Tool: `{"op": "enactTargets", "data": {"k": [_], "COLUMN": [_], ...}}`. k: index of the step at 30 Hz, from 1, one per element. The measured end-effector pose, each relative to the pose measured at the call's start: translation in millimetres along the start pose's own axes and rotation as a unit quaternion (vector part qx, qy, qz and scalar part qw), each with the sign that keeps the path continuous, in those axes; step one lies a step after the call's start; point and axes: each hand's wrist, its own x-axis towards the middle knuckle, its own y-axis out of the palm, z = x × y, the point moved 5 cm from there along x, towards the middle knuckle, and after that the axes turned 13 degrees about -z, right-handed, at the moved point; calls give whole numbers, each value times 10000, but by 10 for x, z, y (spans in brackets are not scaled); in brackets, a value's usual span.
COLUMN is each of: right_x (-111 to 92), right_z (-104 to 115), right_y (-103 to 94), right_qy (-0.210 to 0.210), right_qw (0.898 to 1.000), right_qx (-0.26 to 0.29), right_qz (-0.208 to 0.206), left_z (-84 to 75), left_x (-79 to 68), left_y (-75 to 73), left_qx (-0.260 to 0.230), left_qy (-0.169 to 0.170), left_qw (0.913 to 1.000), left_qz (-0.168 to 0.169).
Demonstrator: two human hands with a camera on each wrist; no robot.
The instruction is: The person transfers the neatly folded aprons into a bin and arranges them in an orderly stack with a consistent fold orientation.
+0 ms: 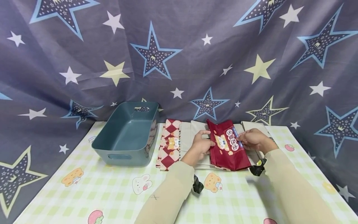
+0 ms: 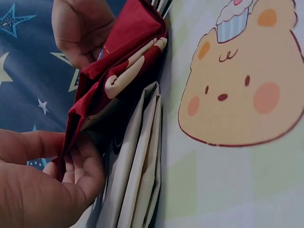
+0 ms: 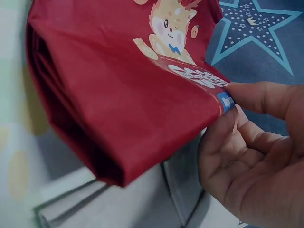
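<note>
A folded red cloth bag (image 1: 230, 149) with a cartoon animal and white lettering is held a little above folded off-white bags (image 1: 202, 127). On its left side, my left hand (image 1: 200, 144) pinches the edge between thumb and fingers. My right hand (image 1: 253, 139) pinches the opposite edge beside a small blue label. In the left wrist view the red bag (image 2: 128, 52) shows its layered folds, and the left hand (image 2: 52, 180) grips a corner. From the right wrist, the thumb of the right hand (image 3: 256, 152) lies on top of the bag (image 3: 118, 104), fingers curled beneath.
To the left stands a blue-green plastic basket (image 1: 127, 130) with handle slots. Between it and the off-white bags lies a folded red-and-cream diamond-patterned bag (image 1: 169, 144). A checked cartoon cloth (image 1: 112, 199) covers the table, and a star-patterned curtain (image 1: 179, 62) hangs behind.
</note>
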Motion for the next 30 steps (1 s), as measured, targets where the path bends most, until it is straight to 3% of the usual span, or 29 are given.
{"op": "enactTargets", "data": {"k": [13, 30], "right_x": [-47, -45], "right_z": [183, 389], "right_y": [-70, -9], "right_qy": [-115, -263], "right_qw": [9999, 9992], "right_qx": [12, 265], "right_qz": [-117, -128], "left_z": [-156, -449], "left_x": [44, 59], "left_y": [-83, -348], "left_qx": [-492, -505], "left_qy": [233, 650], "left_qw": [9980, 9965], "left_qz": [310, -164]}}
